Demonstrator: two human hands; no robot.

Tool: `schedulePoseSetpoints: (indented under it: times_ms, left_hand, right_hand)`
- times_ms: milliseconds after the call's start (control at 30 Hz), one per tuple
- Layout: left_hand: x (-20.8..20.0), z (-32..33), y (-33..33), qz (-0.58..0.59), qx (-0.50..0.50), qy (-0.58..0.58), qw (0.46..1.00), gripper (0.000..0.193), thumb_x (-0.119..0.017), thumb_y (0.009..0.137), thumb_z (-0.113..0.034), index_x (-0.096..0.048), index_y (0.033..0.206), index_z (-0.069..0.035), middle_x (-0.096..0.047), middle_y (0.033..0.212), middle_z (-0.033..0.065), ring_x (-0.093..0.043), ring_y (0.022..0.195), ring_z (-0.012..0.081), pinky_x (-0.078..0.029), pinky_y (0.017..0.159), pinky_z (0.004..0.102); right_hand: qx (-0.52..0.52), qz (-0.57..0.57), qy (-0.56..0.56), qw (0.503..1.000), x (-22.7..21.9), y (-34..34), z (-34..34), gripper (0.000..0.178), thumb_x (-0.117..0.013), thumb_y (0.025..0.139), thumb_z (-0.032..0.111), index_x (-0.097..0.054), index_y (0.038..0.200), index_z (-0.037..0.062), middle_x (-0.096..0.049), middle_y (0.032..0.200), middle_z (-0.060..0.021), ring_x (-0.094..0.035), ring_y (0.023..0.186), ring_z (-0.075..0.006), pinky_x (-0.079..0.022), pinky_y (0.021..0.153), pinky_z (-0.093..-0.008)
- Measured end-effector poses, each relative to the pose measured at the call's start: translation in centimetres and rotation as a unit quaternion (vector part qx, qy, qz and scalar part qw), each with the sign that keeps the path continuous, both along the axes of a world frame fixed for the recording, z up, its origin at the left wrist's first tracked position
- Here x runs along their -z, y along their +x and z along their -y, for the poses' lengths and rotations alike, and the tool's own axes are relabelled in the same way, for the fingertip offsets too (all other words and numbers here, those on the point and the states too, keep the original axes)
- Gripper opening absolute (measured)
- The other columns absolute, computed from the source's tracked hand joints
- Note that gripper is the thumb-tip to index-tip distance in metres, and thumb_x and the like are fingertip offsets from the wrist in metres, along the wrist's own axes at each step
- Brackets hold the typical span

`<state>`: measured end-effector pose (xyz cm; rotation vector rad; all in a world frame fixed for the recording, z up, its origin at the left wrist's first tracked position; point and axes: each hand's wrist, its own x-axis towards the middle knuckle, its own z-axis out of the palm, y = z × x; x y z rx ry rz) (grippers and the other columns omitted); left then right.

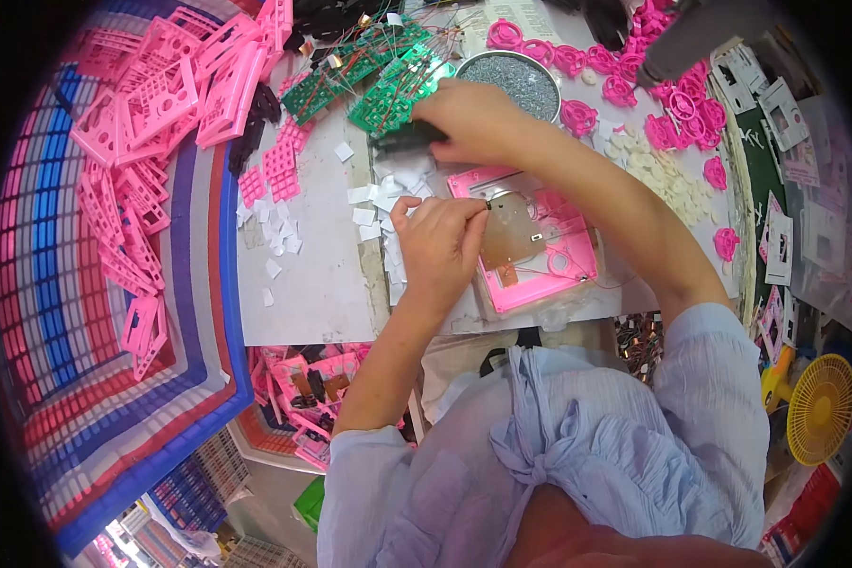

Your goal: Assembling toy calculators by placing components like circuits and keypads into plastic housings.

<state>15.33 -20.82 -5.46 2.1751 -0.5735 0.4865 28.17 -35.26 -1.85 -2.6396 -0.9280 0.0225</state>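
Observation:
A pink plastic case (525,292) lies on the worktable with a thin brownish board (511,227) inside it. Thumb and forefinger of my left hand (438,244) are closed in a pinch on that board's left edge. Farther off, my right hand (473,118) reaches over to the lower right edge of a heap of green circuit boards (398,90) with thin wires. Its fingers curve down and its thumb stands apart from them; the fingertips are partly hidden. Small white square pads (383,204) lie left of the case.
A round tin of grey bits (511,80) stands behind the case. Pink ring parts (618,92) and cream pieces (667,180) spread to the right. Pink frames (166,95) fill a striped woven basket (57,312) at left. A yellow fan (822,409) is at far right.

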Motion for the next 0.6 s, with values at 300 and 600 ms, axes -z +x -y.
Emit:
schedulePoseSetpoints:
  times_ms: [300, 600]
  left_hand:
    - [-0.7, -0.4, 0.8, -0.031, -0.019, -0.040, 0.999, 0.007, -0.072, 0.084, -0.010, -0.069, 0.090, -0.009, -0.070, 0.087, 0.0017, -0.060, 0.070, 0.0150, -0.035, 0.084, 0.0343]
    - [-2.9, -0.4, 3.7, -0.085, 0.132, 0.084, 0.984, 0.006, -0.071, 0.085, -0.015, -0.070, 0.088, -0.010, -0.068, 0.086, 0.0017, -0.061, 0.073, 0.0191, -0.034, 0.087, 0.0367]
  right_hand:
    - [0.015, -0.075, 0.214, 0.974, -4.5, -10.7, 12.7, 0.041, -0.071, 0.070, 0.012, -0.068, 0.110, 0.0057, -0.062, 0.086, -0.0091, -0.061, 0.079, -0.0248, -0.051, 0.067, -0.0350]
    - [-0.061, -0.013, 0.186, 0.981, -1.5, -10.7, 10.4, 0.056, -0.072, 0.067, 0.012, -0.059, 0.122, 0.0056, -0.063, 0.096, -0.0112, -0.060, 0.094, -0.0325, -0.054, 0.081, -0.0407]
